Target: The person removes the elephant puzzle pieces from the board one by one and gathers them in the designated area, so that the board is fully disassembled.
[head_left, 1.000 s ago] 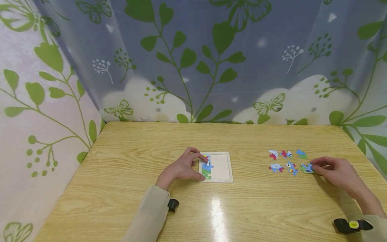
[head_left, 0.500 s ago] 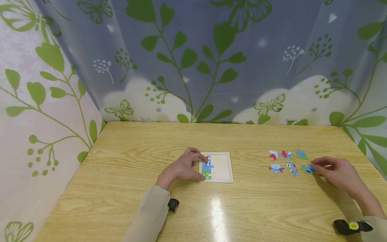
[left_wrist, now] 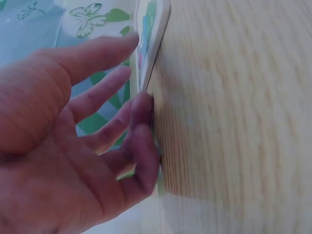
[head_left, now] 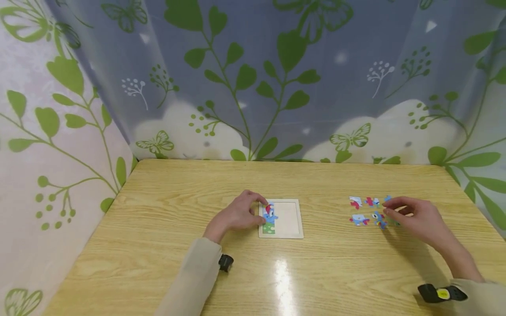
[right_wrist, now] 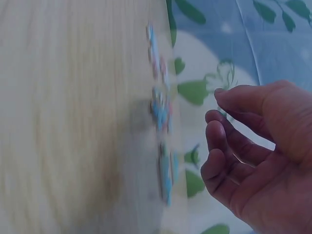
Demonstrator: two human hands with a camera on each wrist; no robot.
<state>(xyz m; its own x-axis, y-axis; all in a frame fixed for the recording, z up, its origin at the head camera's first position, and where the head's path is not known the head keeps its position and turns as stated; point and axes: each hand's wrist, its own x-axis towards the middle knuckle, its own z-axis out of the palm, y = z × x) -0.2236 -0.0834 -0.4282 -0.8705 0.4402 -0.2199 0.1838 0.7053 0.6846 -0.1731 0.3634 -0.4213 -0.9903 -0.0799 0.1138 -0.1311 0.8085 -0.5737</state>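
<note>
A square puzzle tray (head_left: 287, 219) lies mid-table with a column of fitted pieces (head_left: 269, 227) along its left side, showing part of a blue cartoon figure. At the tray's left edge is my left hand (head_left: 239, 213), thumb and forefinger spread at the frame; the left wrist view shows its other fingers loosely bent beside the tray (left_wrist: 157, 36). My right hand (head_left: 415, 217) hovers over the loose jigsaw pieces (head_left: 359, 220) on the right, covering some of them. In the right wrist view its loosely curled fingers (right_wrist: 214, 163) hold nothing, off the tabletop.
The loose pieces lie in two short rows on the wooden table (head_left: 328, 263). A patterned curtain (head_left: 253, 87) hangs behind the table's back edge. Both wrists wear dark bands, the right band (head_left: 442, 293) with a yellow spot.
My right hand has moved left and up from the rightmost loose piece and now hovers over the pieces. My left forefinger has drawn back from the fitted pieces to the tray's left edge.
</note>
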